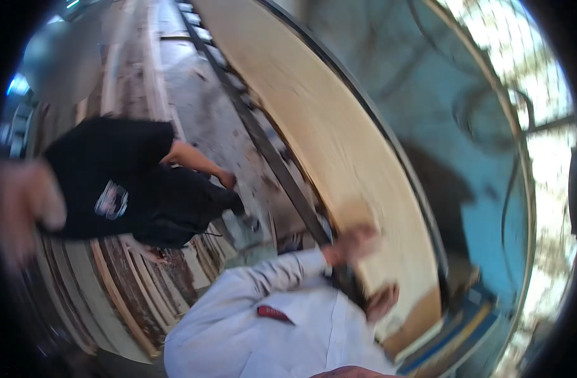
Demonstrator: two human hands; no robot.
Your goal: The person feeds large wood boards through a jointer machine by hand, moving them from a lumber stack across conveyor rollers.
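Inspecting both hands beside a long, smooth tan panel [313, 120].
We find the left hand [356, 243], blurred, over the panel's faintly streaked face and the right hand [382, 302], fingers partly curled, near its lower end; we cannot tell whether either grips. A straight dark rail [257, 138] runs alongside; long rough planks [115, 296] lie beyond a person [105, 176] in black cloth.

I am in what looks like a woodworking shop: a long pale board [339, 132] runs ahead of my left hand [359, 242] alongside a dark rail [259, 138], planks [115, 286] lie to that hand's left, and a stained blue wall [490, 233] stands to its right.
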